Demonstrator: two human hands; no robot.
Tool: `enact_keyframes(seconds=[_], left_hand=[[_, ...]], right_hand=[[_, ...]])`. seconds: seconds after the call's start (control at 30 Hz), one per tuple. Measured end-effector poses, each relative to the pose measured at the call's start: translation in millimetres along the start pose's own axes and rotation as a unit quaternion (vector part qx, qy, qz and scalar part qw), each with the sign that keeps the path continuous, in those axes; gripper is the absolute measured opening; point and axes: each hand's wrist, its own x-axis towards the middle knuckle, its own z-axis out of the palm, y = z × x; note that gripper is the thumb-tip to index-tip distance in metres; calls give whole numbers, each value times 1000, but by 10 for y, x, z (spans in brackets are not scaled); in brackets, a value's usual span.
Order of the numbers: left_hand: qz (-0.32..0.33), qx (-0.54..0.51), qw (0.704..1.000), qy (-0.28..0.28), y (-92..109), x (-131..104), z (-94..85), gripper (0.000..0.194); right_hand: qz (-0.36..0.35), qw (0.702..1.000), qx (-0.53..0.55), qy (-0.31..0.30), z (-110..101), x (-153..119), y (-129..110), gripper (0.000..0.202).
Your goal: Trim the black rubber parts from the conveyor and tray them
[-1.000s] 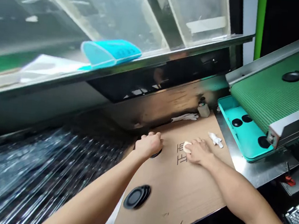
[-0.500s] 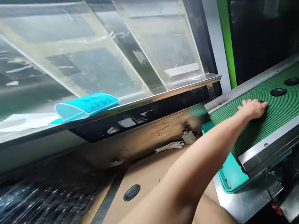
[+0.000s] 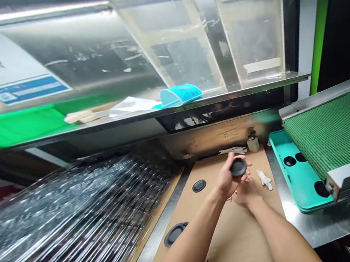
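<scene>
My left hand [image 3: 226, 180] is closed around a black round disc [image 3: 238, 167] with a raised rim, held above the brown cardboard sheet [image 3: 228, 245]. Its fingertips show past the disc's right edge. Just below and to the right, my right hand [image 3: 246, 192] is close against the left one, fingers bunched; what they hold, if anything, is hidden. On the cardboard lie another black disc [image 3: 199, 186] and, partly behind my left forearm, a larger black disc [image 3: 175, 234].
At right, a green ribbed conveyor belt [image 3: 341, 127] ends over a turquoise tray [image 3: 303, 205] with several black discs. A white glove [image 3: 264, 180] and a small bottle [image 3: 253, 143] sit on the cardboard. Clear plastic packaging [image 3: 91, 214] fills the left. A blue curled card [image 3: 181, 95] rests on the ledge.
My left hand has come back from the conveyor belt to above the cardboard, with a black disc in it. My right hand has come into view beside it. The view has swung left.
</scene>
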Motion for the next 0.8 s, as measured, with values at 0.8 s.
enact_keyframes(seconds=[0.8], left_hand=[[-57,-320,944,52,-168,-324,-1062,49]], right_hand=[[-43,996,-62,56,-231,72,112,36]])
